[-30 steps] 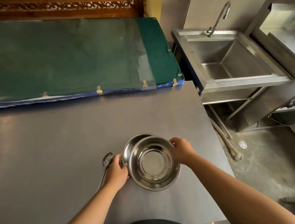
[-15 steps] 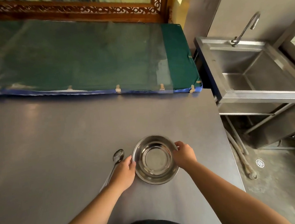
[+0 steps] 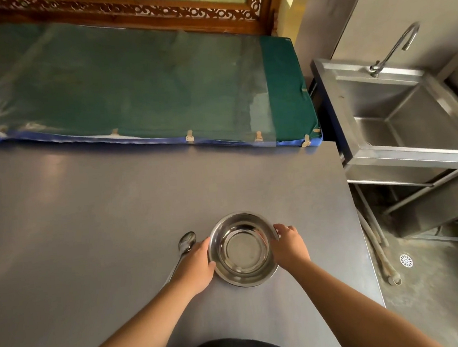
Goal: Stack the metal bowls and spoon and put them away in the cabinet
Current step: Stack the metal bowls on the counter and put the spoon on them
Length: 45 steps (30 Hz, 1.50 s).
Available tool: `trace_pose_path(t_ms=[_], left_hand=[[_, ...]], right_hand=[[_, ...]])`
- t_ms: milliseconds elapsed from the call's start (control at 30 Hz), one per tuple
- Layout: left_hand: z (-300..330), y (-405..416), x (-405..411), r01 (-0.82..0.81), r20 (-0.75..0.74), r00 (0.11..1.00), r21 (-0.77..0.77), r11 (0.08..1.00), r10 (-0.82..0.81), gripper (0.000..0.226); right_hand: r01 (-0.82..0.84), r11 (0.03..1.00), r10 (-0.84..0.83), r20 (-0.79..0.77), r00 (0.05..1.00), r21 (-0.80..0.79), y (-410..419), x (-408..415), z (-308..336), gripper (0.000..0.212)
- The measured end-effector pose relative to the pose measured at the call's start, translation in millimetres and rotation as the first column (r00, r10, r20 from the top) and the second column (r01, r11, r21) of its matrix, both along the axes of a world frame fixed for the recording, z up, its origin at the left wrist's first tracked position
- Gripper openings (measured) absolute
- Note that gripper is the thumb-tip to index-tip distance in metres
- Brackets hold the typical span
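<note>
Stacked metal bowls upright on grey bench; left hand and right hand cupping opposite rims, fingers curled against them; spoon lying just left.

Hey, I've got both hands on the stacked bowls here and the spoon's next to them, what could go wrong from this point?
The spoon lies partly under your left hand, so lifting the bowls might nudge it or leave it behind.

Your right hand only rests its fingers on the rim; smooth metal bowls may slip or separate when raised.

The stack sits fairly close to the table's right edge, above the floor drain.
</note>
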<state>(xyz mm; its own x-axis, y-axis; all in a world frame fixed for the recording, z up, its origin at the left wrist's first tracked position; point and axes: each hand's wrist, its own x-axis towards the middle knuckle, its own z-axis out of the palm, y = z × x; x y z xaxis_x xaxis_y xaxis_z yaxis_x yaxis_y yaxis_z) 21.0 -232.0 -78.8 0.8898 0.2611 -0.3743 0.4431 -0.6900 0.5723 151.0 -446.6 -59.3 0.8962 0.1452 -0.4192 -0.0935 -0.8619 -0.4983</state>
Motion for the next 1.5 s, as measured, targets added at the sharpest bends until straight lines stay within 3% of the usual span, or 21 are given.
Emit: trace_pose_path(t_ms=[333, 467, 700, 900, 1100, 1500], left_hand=[[1.4, 3.3, 2.6, 0.075, 0.011, 0.997, 0.047, 0.996, -0.076, 0.059], [3.9, 12.5, -6.4, 0.077, 0.007, 0.997, 0.136, 0.988, -0.078, 0.058], [0.8, 43.8, -32.4, 0.030, -0.041, 0.999, 0.324, 0.945, -0.018, 0.050], [-6.6, 62.3, -46.0, -0.018, -0.139, 0.987, 0.379, 0.925, 0.077, 0.054], [-10.5, 69.5, -47.3, 0.088, -0.204, 0.979, 0.452, 0.887, 0.007, 0.029], [-11.6, 87.3, -52.3, 0.068, -0.240, 0.970, 0.400, 0.914, 0.033, 0.019]], right_hand=[[-0.094, 0.994, 0.097, 0.036, 0.995, -0.058, -0.3, -9.3, -7.4, 0.043], [-0.095, 0.994, 0.096, 0.023, 0.995, -0.061, -5.0, -15.7, -11.4, 0.054], [-0.084, 0.995, 0.085, 0.015, 0.996, -0.056, -5.1, -29.3, -14.5, 0.050], [-0.074, 0.995, 0.076, 0.021, 0.997, -0.059, -3.5, -41.2, -13.8, 0.050], [-0.076, 0.997, 0.076, 0.021, 0.997, -0.025, 2.8, -57.7, -13.3, 0.049], [-0.056, 0.998, 0.057, 0.008, 0.998, -0.039, 18.9, -82.4, -14.7, 0.047]])
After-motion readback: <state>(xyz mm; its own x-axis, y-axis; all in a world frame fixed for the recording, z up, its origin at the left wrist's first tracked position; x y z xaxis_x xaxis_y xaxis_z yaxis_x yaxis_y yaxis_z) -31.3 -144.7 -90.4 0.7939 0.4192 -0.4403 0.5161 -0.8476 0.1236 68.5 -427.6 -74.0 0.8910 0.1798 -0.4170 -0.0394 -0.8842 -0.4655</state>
